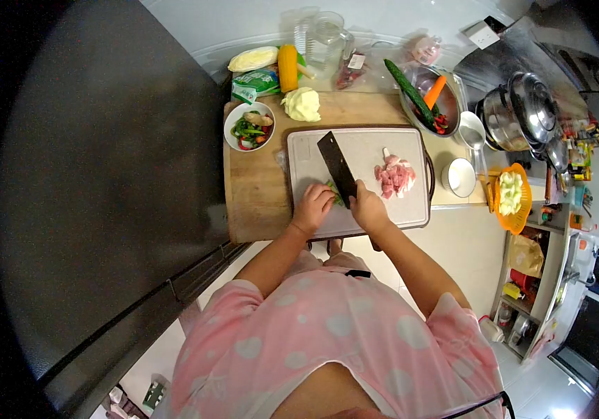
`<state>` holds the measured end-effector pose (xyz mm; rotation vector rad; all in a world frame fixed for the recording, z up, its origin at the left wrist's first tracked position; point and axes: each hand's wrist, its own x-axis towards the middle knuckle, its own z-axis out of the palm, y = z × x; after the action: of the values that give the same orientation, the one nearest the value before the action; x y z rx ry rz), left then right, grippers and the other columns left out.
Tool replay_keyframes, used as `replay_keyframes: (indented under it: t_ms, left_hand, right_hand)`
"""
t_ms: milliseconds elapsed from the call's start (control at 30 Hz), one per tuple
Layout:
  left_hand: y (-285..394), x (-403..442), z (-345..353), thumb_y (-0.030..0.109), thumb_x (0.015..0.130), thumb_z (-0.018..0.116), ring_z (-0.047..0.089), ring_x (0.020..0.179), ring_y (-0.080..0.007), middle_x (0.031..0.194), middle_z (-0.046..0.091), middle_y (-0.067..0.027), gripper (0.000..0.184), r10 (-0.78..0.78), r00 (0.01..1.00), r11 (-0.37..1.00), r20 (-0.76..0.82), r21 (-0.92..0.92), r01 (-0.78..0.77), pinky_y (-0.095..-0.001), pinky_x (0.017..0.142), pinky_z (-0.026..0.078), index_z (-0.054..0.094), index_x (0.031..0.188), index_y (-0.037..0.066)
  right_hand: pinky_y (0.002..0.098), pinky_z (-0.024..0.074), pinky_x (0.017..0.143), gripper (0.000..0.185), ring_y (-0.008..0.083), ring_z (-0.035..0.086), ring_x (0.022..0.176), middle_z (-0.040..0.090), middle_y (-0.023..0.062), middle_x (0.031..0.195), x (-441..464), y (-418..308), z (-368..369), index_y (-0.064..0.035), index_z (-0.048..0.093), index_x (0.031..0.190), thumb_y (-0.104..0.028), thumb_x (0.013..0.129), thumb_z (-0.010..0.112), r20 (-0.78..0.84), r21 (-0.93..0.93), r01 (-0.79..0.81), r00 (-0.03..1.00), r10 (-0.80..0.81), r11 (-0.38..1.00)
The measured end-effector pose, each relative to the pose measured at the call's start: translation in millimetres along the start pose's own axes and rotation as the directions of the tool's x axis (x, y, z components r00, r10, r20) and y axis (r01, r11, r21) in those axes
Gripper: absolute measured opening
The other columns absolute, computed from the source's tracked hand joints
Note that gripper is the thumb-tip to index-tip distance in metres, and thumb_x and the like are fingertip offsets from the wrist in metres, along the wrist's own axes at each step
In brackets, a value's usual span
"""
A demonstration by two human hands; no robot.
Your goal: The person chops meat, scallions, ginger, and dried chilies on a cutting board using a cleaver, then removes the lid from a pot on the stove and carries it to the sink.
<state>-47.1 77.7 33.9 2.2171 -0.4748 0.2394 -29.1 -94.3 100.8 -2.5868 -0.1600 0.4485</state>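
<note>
My right hand (367, 207) is closed round the handle of a dark cleaver (337, 165), whose blade slants up and left over the cutting board (306, 157). Beside the blade, my left hand (313, 208) rests on the board with its fingers bent over a small green vegetable (335, 193). The fingers cover most of that piece, so its kind does not show. Cut pink meat (395, 176) lies in a heap on the board's right side.
A bowl of cut vegetables (249, 127) stands left of the board. Behind it are a cabbage (301, 105) and a yellow cylindrical item (287, 68). A metal bowl (418, 91) holds cucumber and carrot. Rightward are a white bowl (459, 177), an orange basket (512, 218) and a pot (505, 122).
</note>
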Motion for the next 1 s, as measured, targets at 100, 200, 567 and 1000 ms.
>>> replay_keyframes:
  t_ms: [100,200,567,1000]
  left_hand:
    - [-9,-1,6,0.005,0.072,0.067,0.054,0.092,-0.0315,0.095,0.057,-0.0089,0.016,0.028,0.999,0.999,-0.028,0.033,-0.027,-0.0401,0.082,0.047,0.061,0.087,0.004]
    - [-10,-3,7,0.004,0.071,0.067,0.054,0.090,-0.0315,0.094,0.057,-0.0088,0.015,0.020,0.999,1.000,-0.028,0.013,-0.020,-0.0402,0.081,0.047,0.061,0.085,0.005]
    - [-15,-1,5,0.004,0.068,0.068,0.053,0.083,-0.0322,0.087,0.055,-0.0108,0.015,0.049,0.999,0.998,0.001,0.033,-0.049,-0.0410,0.075,0.046,0.060,0.081,0.004]
    - [-5,2,-1,0.004,0.069,0.066,0.053,0.083,-0.0327,0.086,0.054,-0.0105,0.014,-0.013,0.999,1.000,-0.038,0.013,0.013,-0.0408,0.074,0.046,0.058,0.080,0.005]
  right_hand:
    - [0.0522,0.0489,0.061,0.028,0.0429,0.062,0.070,0.062,0.0246,0.074,-4,-1,-12,-0.0008,0.041,0.108,-0.014,0.086,0.052,0.045,-0.021,0.018,0.999,-0.017,1.000]
    - [0.0524,0.0487,0.060,0.030,0.0422,0.062,0.068,0.062,0.0237,0.073,-17,-6,-26,0.0000,0.040,0.110,-0.012,0.085,0.050,0.088,-0.074,0.084,0.993,-0.078,0.994]
    - [0.0502,0.0492,0.061,0.034,0.0406,0.063,0.069,0.063,0.0228,0.074,-35,-13,-21,0.0025,0.041,0.115,-0.008,0.083,0.049,0.177,-0.128,0.108,0.981,-0.084,0.986]
    - [0.0517,0.0488,0.062,0.028,0.0428,0.062,0.070,0.062,0.0246,0.075,-11,-8,1,-0.0029,0.040,0.110,-0.011,0.085,0.051,0.062,-0.034,0.015,0.998,-0.012,0.999]
